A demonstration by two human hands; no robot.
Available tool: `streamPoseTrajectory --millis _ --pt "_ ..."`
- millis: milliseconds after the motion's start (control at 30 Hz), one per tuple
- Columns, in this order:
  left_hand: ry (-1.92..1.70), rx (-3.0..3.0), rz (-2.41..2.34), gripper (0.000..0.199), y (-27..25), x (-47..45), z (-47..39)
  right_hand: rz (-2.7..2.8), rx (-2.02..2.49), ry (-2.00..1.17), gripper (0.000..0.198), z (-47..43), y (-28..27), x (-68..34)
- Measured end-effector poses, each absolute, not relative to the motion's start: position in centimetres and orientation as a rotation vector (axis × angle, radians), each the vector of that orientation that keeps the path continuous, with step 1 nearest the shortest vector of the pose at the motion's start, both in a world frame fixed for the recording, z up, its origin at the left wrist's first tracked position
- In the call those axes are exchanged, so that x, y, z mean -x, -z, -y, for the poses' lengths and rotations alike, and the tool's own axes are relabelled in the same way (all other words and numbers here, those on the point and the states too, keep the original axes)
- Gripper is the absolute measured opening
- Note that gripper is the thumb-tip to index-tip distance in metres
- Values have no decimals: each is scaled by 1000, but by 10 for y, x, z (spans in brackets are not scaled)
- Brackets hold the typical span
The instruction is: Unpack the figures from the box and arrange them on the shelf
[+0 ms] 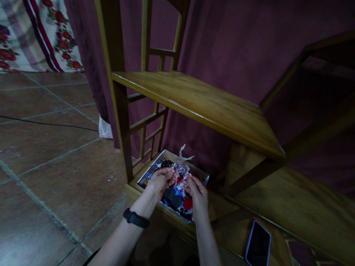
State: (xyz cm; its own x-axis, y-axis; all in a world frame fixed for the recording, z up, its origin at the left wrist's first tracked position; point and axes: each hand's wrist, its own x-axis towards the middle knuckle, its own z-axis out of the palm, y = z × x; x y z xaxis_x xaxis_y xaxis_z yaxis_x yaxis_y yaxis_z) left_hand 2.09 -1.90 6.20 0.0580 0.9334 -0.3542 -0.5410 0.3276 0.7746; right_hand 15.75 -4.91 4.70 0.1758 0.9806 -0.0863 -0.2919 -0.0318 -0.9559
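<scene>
I have two hands at work over one open box [203, 175], and one clear, branching ornament [181, 168] between them, raised just above the box, with thin points sticking up from its top. The fingers of my left hand [161, 180] are pinched narrow on its left side. Those of my right hand [196, 191] are bent and close together at its other side; I cannot tell whether they grip it. One black band [136, 219] circles my left wrist.

In the box I count two dark round discs [176, 202] side by side and one red disc [187, 204] just right of them; the other small pieces lie too jumbled to count. The box sits on a lower wooden shelf [141, 172], beneath one upper shelf [202, 103]. To the right lies one phone [258, 250], screen up, and one dark cable [32, 121] crosses the tiled floor [56, 186].
</scene>
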Motion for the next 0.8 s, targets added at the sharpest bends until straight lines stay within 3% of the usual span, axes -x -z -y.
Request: streamPoseTrajectory --millis 800 --pt "-1207 -468 -931 3 -66 -34 28 891 1229 -985 36 42 -42 -150"
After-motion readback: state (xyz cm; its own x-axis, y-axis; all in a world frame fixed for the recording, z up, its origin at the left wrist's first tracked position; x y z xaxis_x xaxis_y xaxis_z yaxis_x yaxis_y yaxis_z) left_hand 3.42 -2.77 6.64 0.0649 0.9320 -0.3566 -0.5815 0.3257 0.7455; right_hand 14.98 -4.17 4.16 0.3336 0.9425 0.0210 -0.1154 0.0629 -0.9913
